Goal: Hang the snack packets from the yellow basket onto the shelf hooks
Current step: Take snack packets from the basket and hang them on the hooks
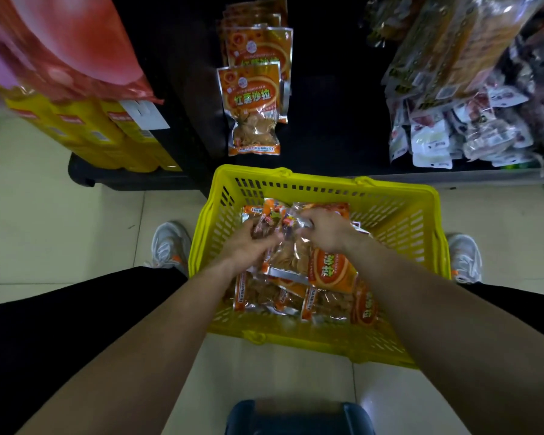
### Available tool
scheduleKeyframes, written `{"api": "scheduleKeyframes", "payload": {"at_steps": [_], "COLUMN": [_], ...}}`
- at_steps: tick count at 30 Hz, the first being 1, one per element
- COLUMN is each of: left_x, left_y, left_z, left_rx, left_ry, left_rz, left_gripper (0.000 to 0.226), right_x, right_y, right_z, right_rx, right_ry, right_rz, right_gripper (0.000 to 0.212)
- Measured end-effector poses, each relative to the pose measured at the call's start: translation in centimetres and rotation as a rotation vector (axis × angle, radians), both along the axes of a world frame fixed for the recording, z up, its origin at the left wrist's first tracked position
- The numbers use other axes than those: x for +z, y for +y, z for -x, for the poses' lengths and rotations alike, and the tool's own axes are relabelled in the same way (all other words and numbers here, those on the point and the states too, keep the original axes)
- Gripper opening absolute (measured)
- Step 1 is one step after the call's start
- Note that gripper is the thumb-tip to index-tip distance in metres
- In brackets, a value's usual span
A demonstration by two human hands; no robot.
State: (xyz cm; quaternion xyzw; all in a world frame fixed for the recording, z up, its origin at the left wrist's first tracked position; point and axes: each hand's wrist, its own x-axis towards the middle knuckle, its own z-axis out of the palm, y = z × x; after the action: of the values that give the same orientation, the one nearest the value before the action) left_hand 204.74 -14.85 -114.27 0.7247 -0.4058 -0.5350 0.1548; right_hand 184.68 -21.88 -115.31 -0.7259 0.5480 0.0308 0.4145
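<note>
A yellow basket (399, 215) stands on the floor between my feet, holding several orange snack packets (264, 296). Both my hands are inside it. My left hand (245, 246) grips the clear end of one packet (264, 224). My right hand (324, 230) pinches the top of another orange packet (330, 271), which lies tilted over the pile. On the dark shelf above, several matching orange packets (252, 98) hang in a column on hooks.
Yellow boxes (107, 133) and a pink-red bag (69, 48) sit on the left shelf unit. Mixed clear snack packs (453, 133) hang and pile at the right. A dark blue stool (299, 417) is below me. My white shoes (170, 243) flank the basket.
</note>
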Motion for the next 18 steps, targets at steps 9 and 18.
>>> {"api": "scheduleKeyframes", "payload": {"at_steps": [9,18], "left_x": [-2.3,-1.8], "left_y": [-1.0,-0.6], "left_z": [-0.2,-0.5], "left_rx": [-0.08,-0.067], "left_ry": [-0.227,-0.151], "left_rz": [-0.013,-0.026], "left_gripper": [0.065,0.076], "right_x": [-1.7,-3.0], "right_y": [0.2,0.7], "right_z": [2.4,5.2], "right_rx": [-0.001,0.153], "right_ry": [0.04,0.309], "right_rz": [-0.037,-0.016], "right_gripper": [0.074,0.072]}}
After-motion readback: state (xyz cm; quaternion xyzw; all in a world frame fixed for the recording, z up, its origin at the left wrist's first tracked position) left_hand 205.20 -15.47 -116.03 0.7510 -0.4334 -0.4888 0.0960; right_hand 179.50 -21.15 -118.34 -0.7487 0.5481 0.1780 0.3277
